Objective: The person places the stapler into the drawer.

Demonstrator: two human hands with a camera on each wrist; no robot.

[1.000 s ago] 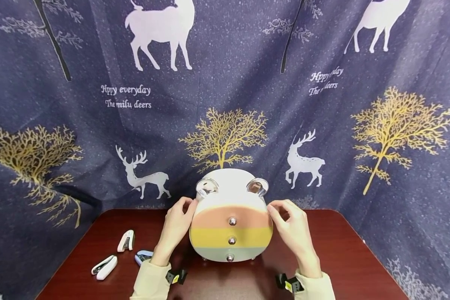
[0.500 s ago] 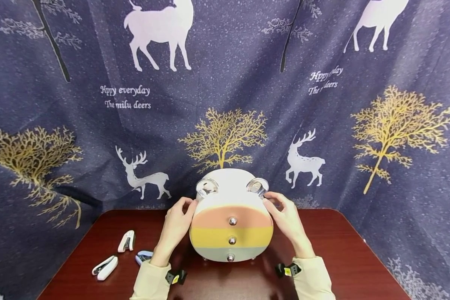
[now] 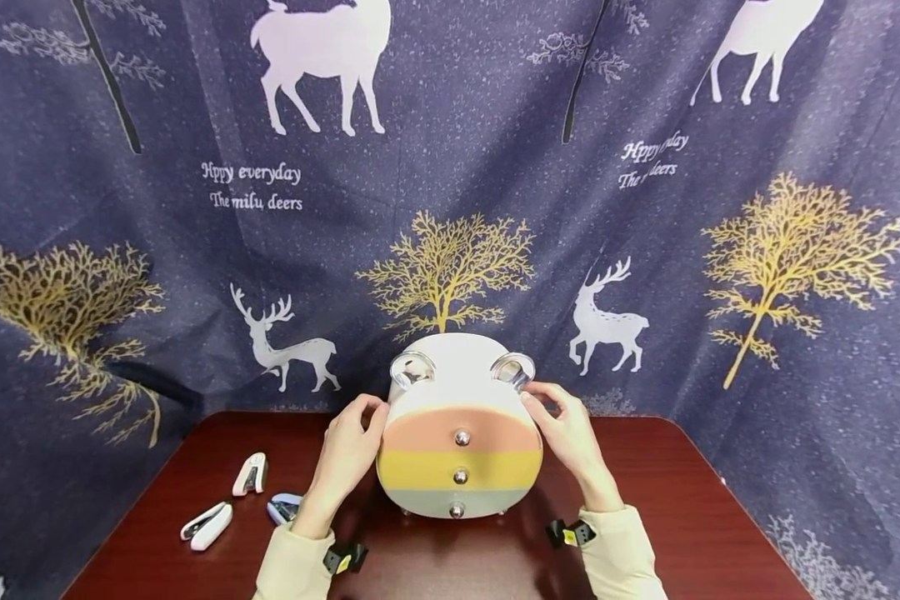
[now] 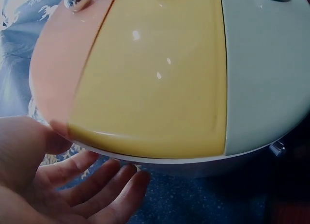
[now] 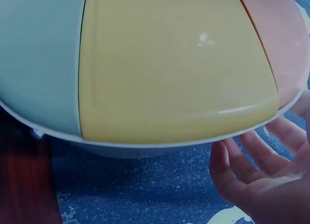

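Observation:
A small rounded drawer box (image 3: 487, 471) stands at the middle of the table. Its body is white, with a pink, a yellow and a pale green drawer front, each bearing a silver knob (image 3: 461, 477). Two silver-rimmed ear shapes (image 3: 513, 367) sit on its top. My left hand (image 3: 348, 446) touches the box's left side, thumb near the front rim and loosely bent fingers (image 4: 114, 192) along the side. On the opposite side, my right hand (image 3: 570, 433) lies higher, near the right ear, its relaxed fingers (image 5: 227, 170) against the side wall. Some fingertips are hidden behind the box.
Left of my left forearm lie a white stapler (image 3: 207, 526), another whitish stapler (image 3: 251, 474) and a blue one (image 3: 283, 507) partly hidden by the arm. A dark curtain with deer (image 3: 450, 167) hangs behind the red-brown table (image 3: 667, 517).
My right hand has shifted up and inward along the box's right side toward the ear. The left hand keeps its place on the box, and the head view has tilted slightly.

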